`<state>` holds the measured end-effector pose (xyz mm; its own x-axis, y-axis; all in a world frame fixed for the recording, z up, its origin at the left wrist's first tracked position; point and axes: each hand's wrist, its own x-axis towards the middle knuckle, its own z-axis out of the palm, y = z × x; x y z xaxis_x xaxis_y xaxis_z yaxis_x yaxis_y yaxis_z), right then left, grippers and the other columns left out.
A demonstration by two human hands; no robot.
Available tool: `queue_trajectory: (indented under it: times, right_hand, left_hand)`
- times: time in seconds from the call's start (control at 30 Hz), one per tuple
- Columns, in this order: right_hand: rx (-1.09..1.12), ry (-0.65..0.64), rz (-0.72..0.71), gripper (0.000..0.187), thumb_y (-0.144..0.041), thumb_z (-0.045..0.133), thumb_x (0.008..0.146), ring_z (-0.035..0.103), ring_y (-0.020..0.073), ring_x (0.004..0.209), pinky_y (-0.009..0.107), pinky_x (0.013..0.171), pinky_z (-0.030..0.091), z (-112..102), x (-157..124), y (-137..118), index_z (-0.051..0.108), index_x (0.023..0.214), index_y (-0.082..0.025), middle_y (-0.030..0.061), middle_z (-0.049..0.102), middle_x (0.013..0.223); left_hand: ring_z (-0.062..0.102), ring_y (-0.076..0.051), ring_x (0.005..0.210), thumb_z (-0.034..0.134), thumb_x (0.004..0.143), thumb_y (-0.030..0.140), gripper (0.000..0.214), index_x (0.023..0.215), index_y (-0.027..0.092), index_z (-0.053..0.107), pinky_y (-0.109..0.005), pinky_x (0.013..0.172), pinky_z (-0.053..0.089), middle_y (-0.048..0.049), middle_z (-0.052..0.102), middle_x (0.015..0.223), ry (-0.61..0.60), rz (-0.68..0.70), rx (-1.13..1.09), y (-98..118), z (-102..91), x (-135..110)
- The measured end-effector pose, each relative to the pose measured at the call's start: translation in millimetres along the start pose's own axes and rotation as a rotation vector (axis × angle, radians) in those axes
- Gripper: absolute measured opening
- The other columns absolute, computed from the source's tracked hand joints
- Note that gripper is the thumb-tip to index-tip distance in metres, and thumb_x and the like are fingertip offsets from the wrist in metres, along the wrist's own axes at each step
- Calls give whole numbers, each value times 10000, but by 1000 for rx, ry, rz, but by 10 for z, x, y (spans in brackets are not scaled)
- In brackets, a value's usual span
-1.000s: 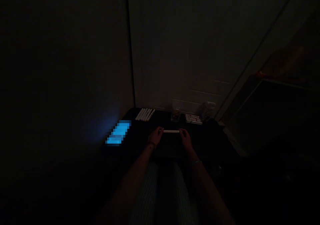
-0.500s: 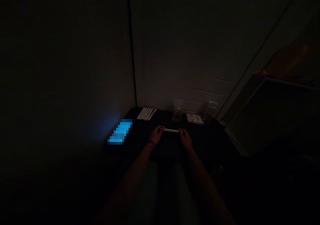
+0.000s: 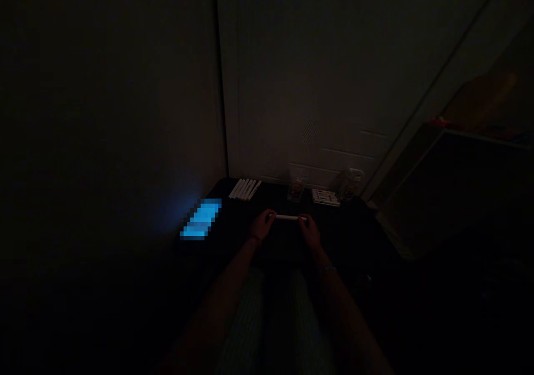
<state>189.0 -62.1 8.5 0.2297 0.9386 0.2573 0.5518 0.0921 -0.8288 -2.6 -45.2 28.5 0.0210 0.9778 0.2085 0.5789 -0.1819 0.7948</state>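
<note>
The room is very dark. A thin white stick (image 3: 287,217) lies level between my two hands above a dark low table (image 3: 359,225). My left hand (image 3: 261,227) pinches its left end and my right hand (image 3: 310,230) pinches its right end. Both hands have their fingers closed on it. My forearms reach forward over my striped trouser legs (image 3: 250,319).
Several white sticks (image 3: 246,189) lie in a row at the table's far left. A glowing blue screen (image 3: 201,220) sits at the left edge. Two small clear containers (image 3: 297,188) (image 3: 351,184) and a flat printed card (image 3: 326,197) stand along the back, against the wall.
My hands have moved slightly closer together along the stick, which looks a little shorter between them. Nothing else has shifted beyond a small camera movement.
</note>
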Motion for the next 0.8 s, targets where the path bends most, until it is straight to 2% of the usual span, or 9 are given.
queue_trajectory:
  times: [0.27,0.5,0.8]
  right_hand:
    - [24,22,-62,375,-433,328,792,484,145,957,279,828,366,20,5,33,466,1101,-272,-5,517,1079]
    - [23,-10,-29,405,-462,412,742,512,150,890,286,801,390,14,-11,-13,475,1094,-273,-3,535,1043]
    - [22,-4,-42,401,-431,367,779,460,151,1008,300,877,347,2,-42,-44,431,1142,-274,-4,472,1155]
  left_hand:
    - [501,-81,643,368,766,450,313,929,262,559,-173,545,323,34,583,750,19,21,30,-31,6,0]
    - [503,-82,658,359,778,432,310,955,257,543,-172,567,331,28,579,740,17,21,31,-45,2,-1]
    - [502,-101,717,383,773,396,280,949,245,539,-192,629,352,22,566,754,20,36,-7,6,-17,-29]
